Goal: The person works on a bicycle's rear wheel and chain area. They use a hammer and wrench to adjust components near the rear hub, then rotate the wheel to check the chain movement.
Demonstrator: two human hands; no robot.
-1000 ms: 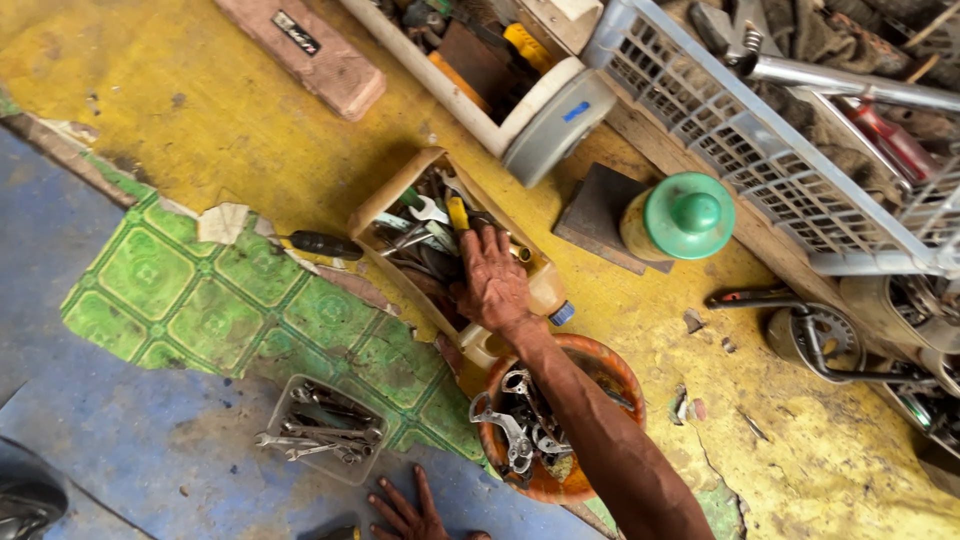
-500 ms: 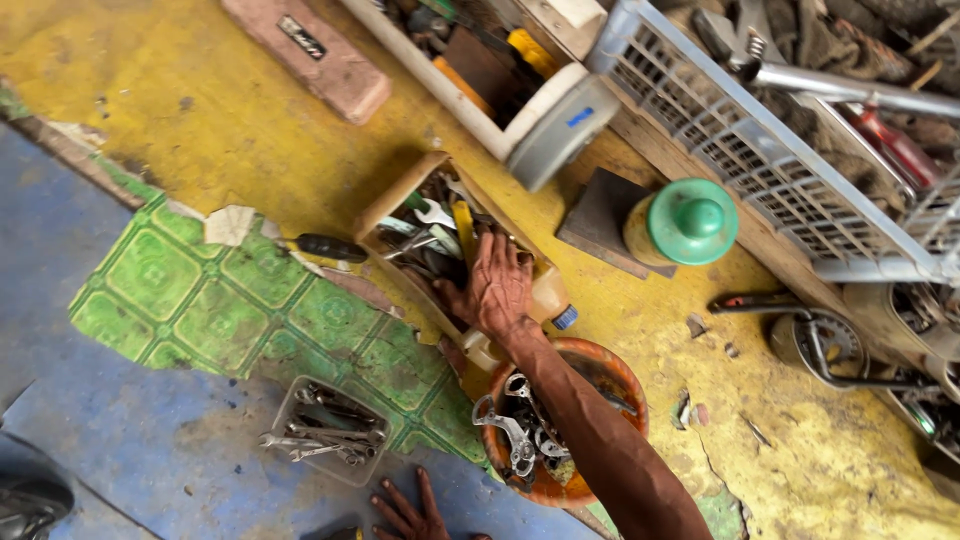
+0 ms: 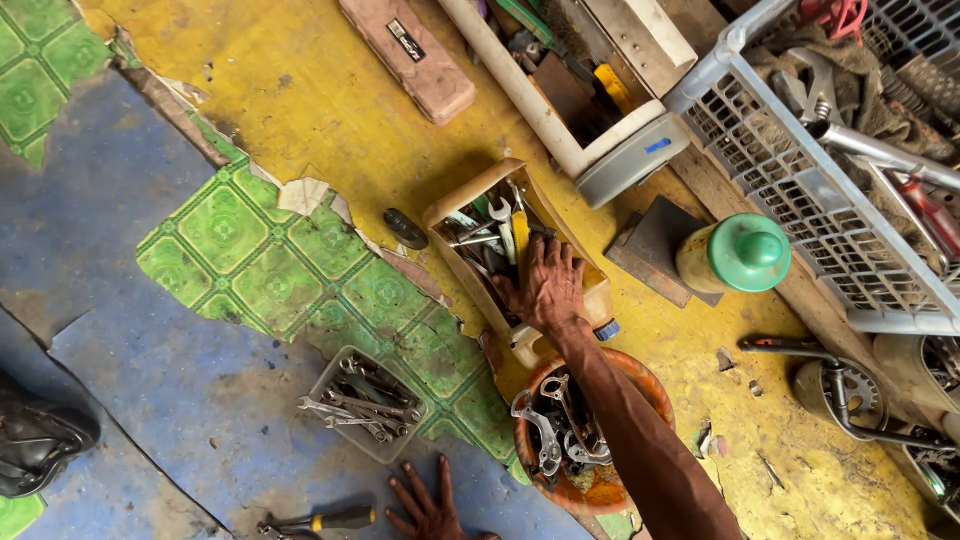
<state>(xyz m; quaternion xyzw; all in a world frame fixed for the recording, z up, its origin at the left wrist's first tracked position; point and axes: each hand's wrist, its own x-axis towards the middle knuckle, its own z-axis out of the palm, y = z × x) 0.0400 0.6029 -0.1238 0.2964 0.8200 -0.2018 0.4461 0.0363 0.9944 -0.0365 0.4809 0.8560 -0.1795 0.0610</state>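
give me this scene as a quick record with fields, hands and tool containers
right hand: reaching into the tan plastic tool box, fingers among wrenches
left hand: flat on the blue floor, holding nothing
orange round bowl: holds metal wrenches, under the right forearm
clear square tray: holds wrenches, on green patterned flooring
green-capped bottle: upright beside the white basket

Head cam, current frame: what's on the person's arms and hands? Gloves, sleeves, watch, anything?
Nothing worn that shows. The right hand is bare, no glove, ring or watch visible, and its forearm is bare to the frame edge, no sleeve. The left hand is also bare, fingers spread; its wrist and arm are cut off by the frame.
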